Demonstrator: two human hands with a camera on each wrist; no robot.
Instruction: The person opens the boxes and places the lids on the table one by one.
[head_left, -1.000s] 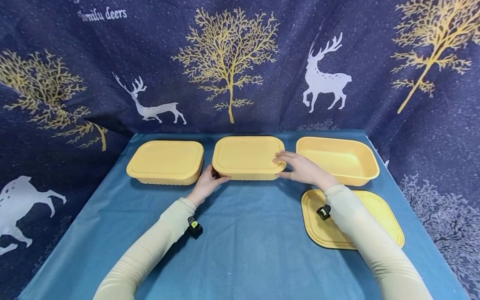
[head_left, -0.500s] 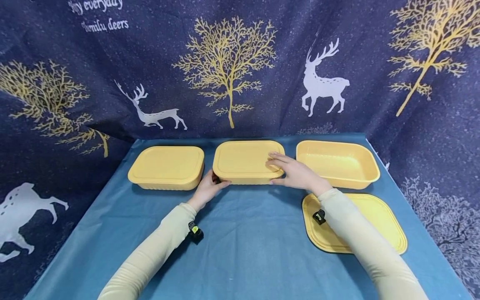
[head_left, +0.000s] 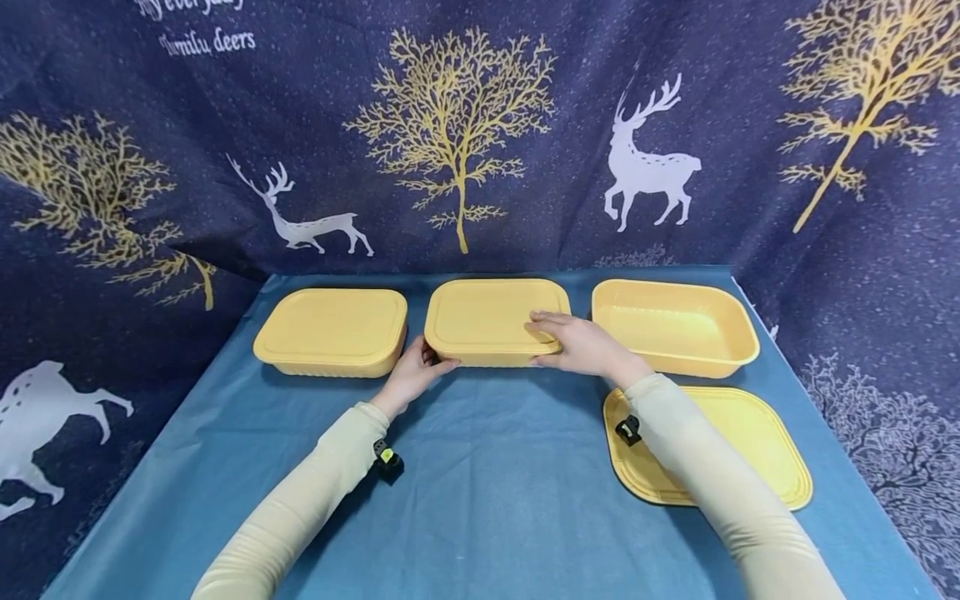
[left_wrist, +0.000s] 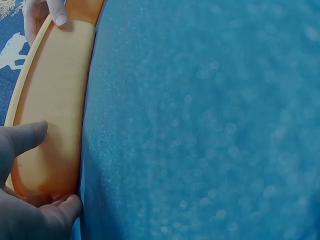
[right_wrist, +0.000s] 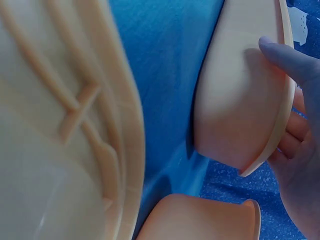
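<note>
A yellow lidded plastic box [head_left: 487, 312] stands in the middle of the back row. My left hand [head_left: 408, 377] holds its left end, with the thumb on the front wall and the fingers around the corner, as the left wrist view shows on the box [left_wrist: 55, 95]. At the right end, my right hand [head_left: 588, 346] grips the same box; its fingers lie over the lid's edge and its thumb presses the front wall. In the right wrist view the right hand [right_wrist: 295, 170] spans the rim of the box [right_wrist: 235, 100].
Another lidded yellow box [head_left: 330, 329] stands at the left. At the right is a lidless box [head_left: 690, 364], with a loose yellow lid [head_left: 757, 446] in front, partly under my right forearm. A blue cloth [head_left: 487, 483] covers the table; a printed curtain [head_left: 525, 208] hangs behind.
My right hand has slid a little to the left along the middle box's lid and front wall. The left hand stays at the left end. The head view has shifted slightly.
</note>
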